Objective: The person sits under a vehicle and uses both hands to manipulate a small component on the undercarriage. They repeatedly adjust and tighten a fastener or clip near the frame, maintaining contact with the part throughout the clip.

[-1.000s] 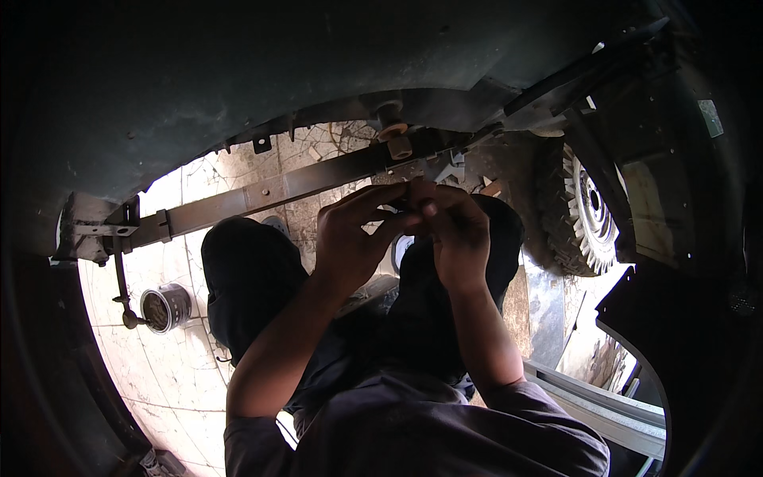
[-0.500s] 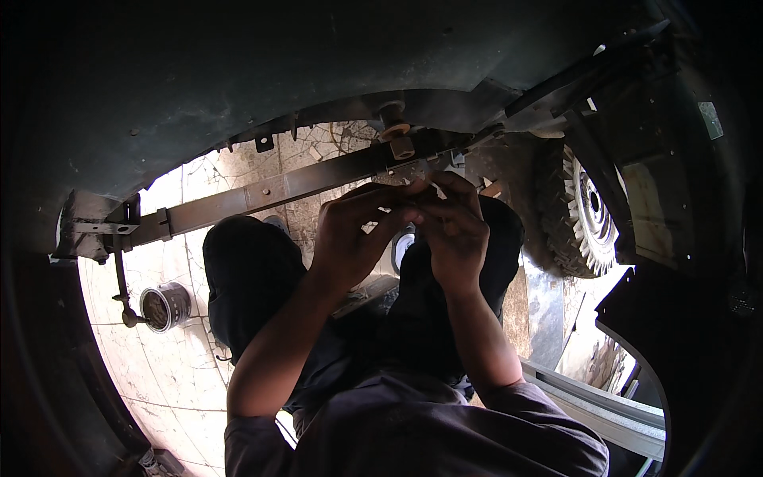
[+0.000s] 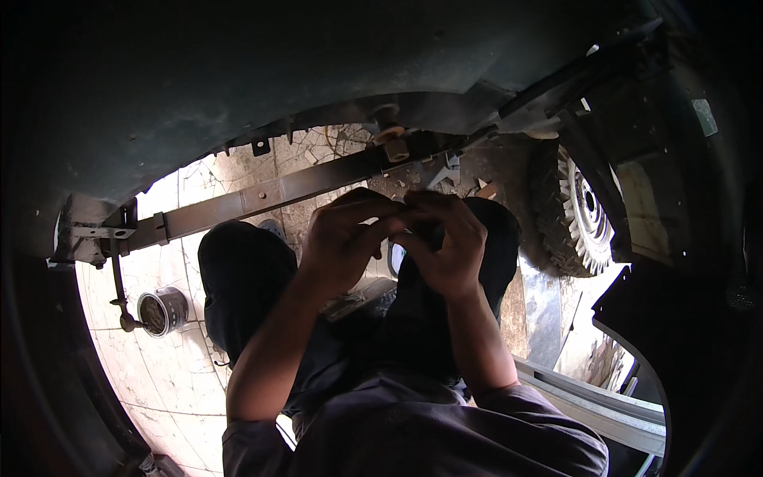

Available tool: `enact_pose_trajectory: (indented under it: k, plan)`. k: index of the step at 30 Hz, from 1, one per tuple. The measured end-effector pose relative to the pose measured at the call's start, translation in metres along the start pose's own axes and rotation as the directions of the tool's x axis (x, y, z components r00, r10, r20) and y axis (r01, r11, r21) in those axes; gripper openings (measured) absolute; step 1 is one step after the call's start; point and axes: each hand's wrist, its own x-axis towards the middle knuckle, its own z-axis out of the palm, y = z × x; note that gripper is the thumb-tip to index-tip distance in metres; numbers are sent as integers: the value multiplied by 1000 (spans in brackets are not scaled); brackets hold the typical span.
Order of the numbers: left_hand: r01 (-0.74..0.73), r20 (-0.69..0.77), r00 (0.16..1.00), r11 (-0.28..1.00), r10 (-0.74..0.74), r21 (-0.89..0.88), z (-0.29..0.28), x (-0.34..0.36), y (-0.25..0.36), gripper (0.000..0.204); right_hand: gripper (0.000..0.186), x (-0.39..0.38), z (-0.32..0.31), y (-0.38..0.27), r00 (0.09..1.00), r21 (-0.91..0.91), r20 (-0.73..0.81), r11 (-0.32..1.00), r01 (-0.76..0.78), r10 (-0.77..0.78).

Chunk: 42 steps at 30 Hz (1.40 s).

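My left hand (image 3: 342, 242) and my right hand (image 3: 447, 242) meet above my knees, fingers bent and pressed together at the tips. Whatever they pinch between them is too small and dark to make out. Just beyond the fingertips runs a long dark metal bar (image 3: 262, 195), crossing from the left bracket (image 3: 95, 230) toward the right. Over it, a rusty bolt with a nut (image 3: 395, 145) hangs down from the dark panel (image 3: 262, 71); neither hand touches it.
On the tiled floor at left stands an open can (image 3: 163, 311), beside a hanging rod (image 3: 121, 282). A treaded wheel (image 3: 584, 203) is at the right. Pale metal rails (image 3: 588, 401) lie at lower right. The dark panel arches low overhead.
Both hands have come down slightly, nearer to my knees, and away from the bolt. Their fingers have shifted against each other but stay together.
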Motion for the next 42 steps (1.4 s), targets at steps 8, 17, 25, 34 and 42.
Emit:
enact_pose_trajectory:
  k: [8, 17, 25, 34, 42]
  plan:
    - [-37, -31, 999, 905, 27, -423, -3, 13, 10, 38, 22, 7, -16, 12, 903, 770, 26, 568, -292, 429]
    - [87, 144, 989, 764, 8, -640, 0, 38, 11, 54, 19, 73, -27, -20, 853, 654, 309, 558, -512, 421]
    - [150, 230, 972, 608, 55, -780, 1, 47, 0, 44, 17, 85, -24, -23, 882, 508, 251, 722, -470, 398]
    - [121, 255, 957, 601, 142, -790, 0, 59, -10, 40, 14, 92, -22, -29, 965, 238, 210, 949, -206, 157]
    - [94, 218, 971, 681, 99, -727, -1, 60, -9, 40, 12, 86, -20, -35, 941, 195, 182, 928, -318, 285]
